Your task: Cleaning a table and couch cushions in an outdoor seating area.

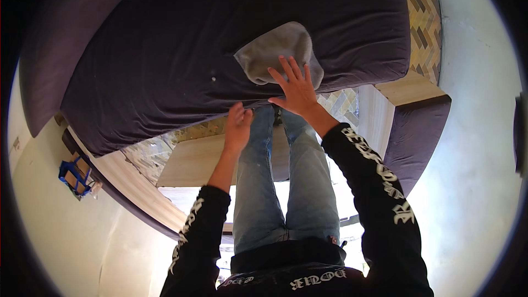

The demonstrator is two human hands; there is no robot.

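Note:
A grey cloth [276,45] lies somewhat rumpled near the front edge of a dark purple fabric-covered cushion or mattress [165,49]. My right hand [296,90] is over the cloth's lower part, fingers spread and pointing away from me; whether it presses on the cloth cannot be told. My left hand [238,126], slightly blurred, is at the cushion's front edge, to the left of the cloth, with nothing seen in it. A small pale speck [213,78] is on the cushion, left of the cloth.
Patterned wood-look flooring [420,20] shows beyond the cushion's right end. Light wooden panels [198,161] and a dark padded piece [416,140] are near my legs. A blue-handled bag [76,175] is at the left. Pale walls [474,111] stand on both sides.

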